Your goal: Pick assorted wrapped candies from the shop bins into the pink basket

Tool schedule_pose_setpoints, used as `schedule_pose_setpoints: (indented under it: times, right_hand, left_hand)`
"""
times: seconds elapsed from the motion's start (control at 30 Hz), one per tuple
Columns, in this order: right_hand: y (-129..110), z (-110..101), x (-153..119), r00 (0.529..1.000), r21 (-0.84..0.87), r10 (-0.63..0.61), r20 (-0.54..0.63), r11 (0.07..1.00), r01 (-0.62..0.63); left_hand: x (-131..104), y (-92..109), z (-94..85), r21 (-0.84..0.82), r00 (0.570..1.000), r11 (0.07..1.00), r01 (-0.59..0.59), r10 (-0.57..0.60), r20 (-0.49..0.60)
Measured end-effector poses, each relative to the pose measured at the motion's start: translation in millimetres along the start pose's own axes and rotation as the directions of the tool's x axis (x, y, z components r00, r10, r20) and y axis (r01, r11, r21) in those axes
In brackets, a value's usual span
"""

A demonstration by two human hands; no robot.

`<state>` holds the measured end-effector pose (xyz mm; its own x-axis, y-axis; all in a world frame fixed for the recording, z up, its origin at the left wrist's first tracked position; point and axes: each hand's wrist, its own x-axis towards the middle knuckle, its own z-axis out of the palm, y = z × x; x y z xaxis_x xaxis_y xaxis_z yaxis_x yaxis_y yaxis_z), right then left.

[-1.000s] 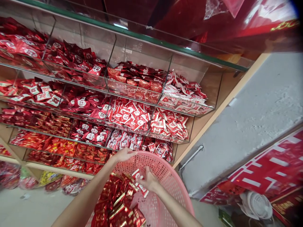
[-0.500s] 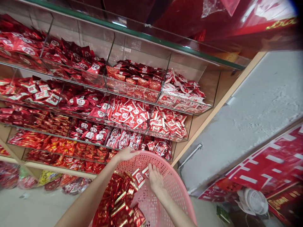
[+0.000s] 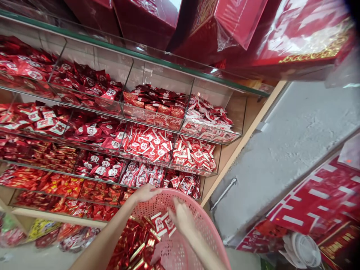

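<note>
A pink perforated plastic basket (image 3: 209, 225) stands in front of me, tilted in view. My left hand (image 3: 147, 193) grips its far rim, fingers hooked over the edge. Inside the basket, my right hand (image 3: 182, 216) hovers with bent, slightly blurred fingers apart, just beside two red-and-white candy packets (image 3: 163, 224); I see nothing held in it. Shiny red and gold wrapped candies (image 3: 135, 240) fill the basket's left side, partly behind my left forearm. The basket's near part runs out of the frame.
Beyond the basket, stepped shelves with clear dividers (image 3: 180, 127) hold many red candy packets. Red boxes (image 3: 225, 22) sit on a glass shelf above. A grey wall (image 3: 309, 123) rises at right, near red patterned packaging (image 3: 309, 202) and a white round object (image 3: 305, 249). Bags (image 3: 45, 228) lie lower left.
The view has tipped upward, showing more of the red boxes. My right hand has drawn back slightly from the red-and-white packets and its fingers have bent. My left hand keeps its hold on the rim.
</note>
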<state>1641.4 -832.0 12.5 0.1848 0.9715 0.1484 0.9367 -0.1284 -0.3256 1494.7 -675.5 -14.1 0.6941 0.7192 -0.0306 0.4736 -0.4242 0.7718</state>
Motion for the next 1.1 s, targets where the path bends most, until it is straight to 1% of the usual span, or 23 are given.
schedule_pose_setpoints:
  times: [0.03, 0.07, 0.1, 0.13, 0.17, 0.2, 0.23, 0.27, 0.33, 0.37, 0.43, 0.53, 0.6, 0.67, 0.9, 1.1]
  right_hand:
    - [-1, -24, 6, 0.992, 0.043, -0.049, -0.116, 0.998, 0.054]
    - [-1, -50, 13, 0.967, 0.064, -0.116, -0.228, 0.989, 0.134]
    - [0, -76, 21, 0.931, 0.050, -0.181, -0.318, 0.977, 0.207]
    - [4, -101, 30, 0.890, 0.010, -0.224, -0.397, 0.969, 0.248]
    - [8, -124, 39, 0.857, -0.058, -0.268, -0.440, 0.961, 0.270]
    - [14, -144, 48, 0.842, -0.144, -0.314, -0.439, 0.949, 0.279]
    - [20, -161, 57, 0.838, -0.237, -0.351, -0.418, 0.932, 0.273]
    - [26, -174, 66, 0.854, -0.330, -0.375, -0.361, 0.908, 0.259]
    - [34, -191, 82, 0.900, -0.485, -0.376, -0.223, 0.843, 0.232]
    - [36, -195, 89, 0.918, -0.541, -0.363, -0.159, 0.810, 0.226]
    - [37, -198, 99, 0.938, -0.613, -0.339, -0.068, 0.756, 0.229]
    - [32, -198, 109, 0.951, -0.664, -0.309, 0.012, 0.708, 0.239]
    - [28, -198, 113, 0.958, -0.677, -0.281, 0.049, 0.696, 0.239]
    - [25, -199, 116, 0.962, -0.681, -0.263, 0.071, 0.692, 0.239]
    - [17, -200, 119, 0.974, -0.693, -0.211, 0.081, 0.691, 0.207]
    - [12, -200, 124, 0.975, -0.645, -0.191, 0.110, 0.733, 0.216]
  left_hand:
    - [-1, -1, -1.3, -0.010, 1.000, 1.000, 0.003, -0.003, 0.005]
    - [-2, -1, -2.5, -0.018, 1.000, 1.000, 0.005, -0.005, 0.007]
    - [-4, -2, -3.6, -0.024, 1.000, 1.000, 0.005, -0.005, 0.006]
    - [-5, -2, -4.5, -0.028, 1.000, 1.000, 0.005, -0.005, 0.004]
    - [-6, -1, -5.2, -0.031, 1.000, 0.999, 0.005, -0.005, 0.000]
    - [-8, -1, -5.7, -0.032, 1.000, 0.999, 0.002, -0.003, -0.007]
    - [-9, 0, -6.1, -0.028, 1.000, 1.000, -0.001, 0.000, -0.014]
    - [-10, 1, -6.3, -0.023, 1.000, 1.000, -0.004, 0.003, -0.018]
    - [-11, 2, -6.6, -0.010, 1.000, 1.000, -0.008, 0.007, -0.027]
    - [-11, 3, -6.8, -0.005, 1.000, 1.000, -0.007, 0.007, -0.028]
    - [-11, 3, -7.3, 0.001, 1.000, 1.000, 0.000, 0.000, -0.029]
    - [-10, 3, -7.7, -0.001, 0.999, 1.000, 0.005, -0.005, -0.036]
    - [-10, 3, -7.5, -0.014, 0.999, 1.000, 0.003, -0.003, -0.039]
    - [-10, 2, -7.0, -0.021, 0.999, 1.000, -0.001, 0.000, -0.037]
    - [-8, -1, -4.1, -0.031, 0.999, 1.000, -0.001, 0.000, -0.034]
    - [-10, 0, -3.0, -0.017, 0.999, 1.000, 0.015, -0.016, -0.038]
